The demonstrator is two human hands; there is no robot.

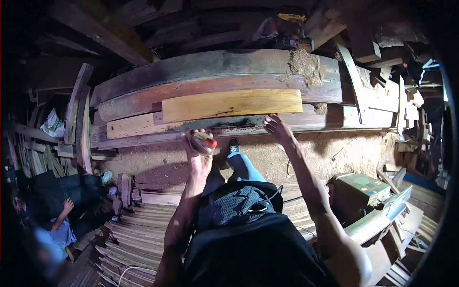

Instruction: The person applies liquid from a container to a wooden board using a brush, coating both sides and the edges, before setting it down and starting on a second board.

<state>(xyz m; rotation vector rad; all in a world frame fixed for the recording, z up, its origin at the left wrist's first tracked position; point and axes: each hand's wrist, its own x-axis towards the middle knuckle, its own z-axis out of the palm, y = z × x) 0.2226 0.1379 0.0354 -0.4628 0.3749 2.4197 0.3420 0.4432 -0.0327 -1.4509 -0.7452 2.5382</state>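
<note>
My left hand [196,160] is turned palm up, its fingers curled around a rounded, brownish bottle-like thing [201,142] with a red tip pointing right. Just beyond it lies a darker board with a black-stained edge [217,123]. On top of the workbench planks rests a smooth yellowish board [232,104], long side across my view. My right hand [278,129] is beside the near edge of that board, close to its right end, fingers apart and holding nothing.
Sawdust heaps [306,67] lie on the workbench [201,62]. A yellow power tool [291,18] sits behind it. Stacked wood strips [138,239] are at lower left, near a seated person [55,232]. A green machine [361,189] stands at right.
</note>
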